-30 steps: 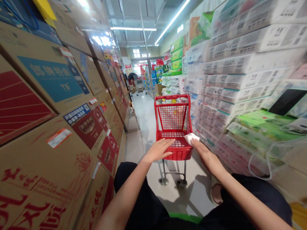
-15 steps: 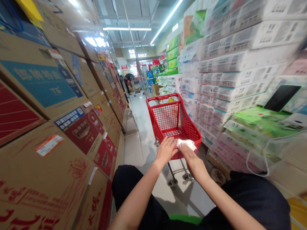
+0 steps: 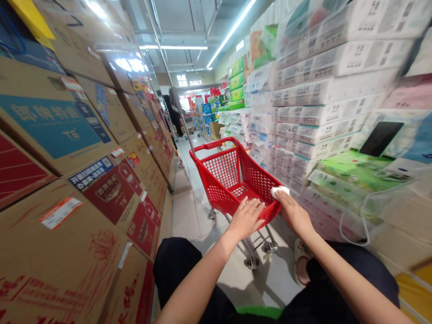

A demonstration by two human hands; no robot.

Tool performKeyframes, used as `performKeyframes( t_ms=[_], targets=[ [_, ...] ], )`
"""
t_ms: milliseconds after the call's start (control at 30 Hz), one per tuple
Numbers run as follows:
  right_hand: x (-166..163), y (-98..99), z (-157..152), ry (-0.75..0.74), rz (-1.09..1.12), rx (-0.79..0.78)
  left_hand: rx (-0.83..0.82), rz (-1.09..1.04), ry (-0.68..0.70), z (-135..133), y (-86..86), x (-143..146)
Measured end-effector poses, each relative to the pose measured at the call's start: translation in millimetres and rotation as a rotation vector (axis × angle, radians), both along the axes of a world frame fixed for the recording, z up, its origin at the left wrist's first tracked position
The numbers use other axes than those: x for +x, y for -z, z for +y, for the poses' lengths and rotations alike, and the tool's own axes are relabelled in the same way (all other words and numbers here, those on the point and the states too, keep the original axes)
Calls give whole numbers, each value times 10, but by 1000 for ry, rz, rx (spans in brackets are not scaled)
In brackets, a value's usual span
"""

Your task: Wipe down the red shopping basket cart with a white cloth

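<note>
A small red shopping cart (image 3: 236,173) stands in a narrow shop aisle in front of me, turned at an angle. My left hand (image 3: 248,217) rests on its near rim with the fingers curled over the edge. My right hand (image 3: 292,211) presses a white cloth (image 3: 279,191) against the near right corner of the rim. The basket looks empty inside.
Stacked cardboard boxes (image 3: 77,180) wall the left side. Piled packs of tissue and paper goods (image 3: 324,117) wall the right side. A person (image 3: 174,110) stands far down the aisle. The pale tiled floor (image 3: 189,211) runs between.
The cart has swung so it points left and its near end sits further right. The cloth slid from the middle of the near rim to its right corner.
</note>
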State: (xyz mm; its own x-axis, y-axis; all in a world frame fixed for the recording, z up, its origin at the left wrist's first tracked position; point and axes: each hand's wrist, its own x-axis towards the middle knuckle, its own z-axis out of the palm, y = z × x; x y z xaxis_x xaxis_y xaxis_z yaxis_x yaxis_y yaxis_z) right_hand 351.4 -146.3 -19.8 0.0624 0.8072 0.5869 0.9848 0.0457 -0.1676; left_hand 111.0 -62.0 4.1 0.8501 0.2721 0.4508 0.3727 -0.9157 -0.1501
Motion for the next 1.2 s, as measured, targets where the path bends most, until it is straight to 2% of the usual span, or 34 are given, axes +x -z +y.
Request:
performKeyframes(
  t_ms=[167, 267, 333, 400, 533, 600, 700, 867, 967, 1200],
  targets=[
    [-628, 2, -224, -110, 29, -10, -82, -37, 20, -171, -43, 64],
    [-850, -15, -367, -174, 65, -28, -78, 8, 97, -167, -109, 37],
    [-818, -17, -438, -216, 82, -34, -45, 64, 157, -66, -182, -38],
    [-655, 3, -473, -247, 97, -37, -5, 98, 147, 108, -265, -154],
    [-196, 108, -391, -199, 123, 7, -2, 30, -129, 477, -349, -374],
    [-53, 158, -306, -146, 135, 27, -24, 9, -188, 567, -325, -387],
    [-68, 171, -247, -78, 155, 49, -42, -47, -229, 562, -246, -262],
    [-453, 102, -410, -104, 163, 66, -23, -124, -281, 445, -176, -9],
    [-572, 102, -468, -77, 162, 78, 1, -142, -302, 398, -172, 90],
    [-555, 168, -178, 3, 47, 106, 4, -166, -360, 265, -152, 381]
  ],
)
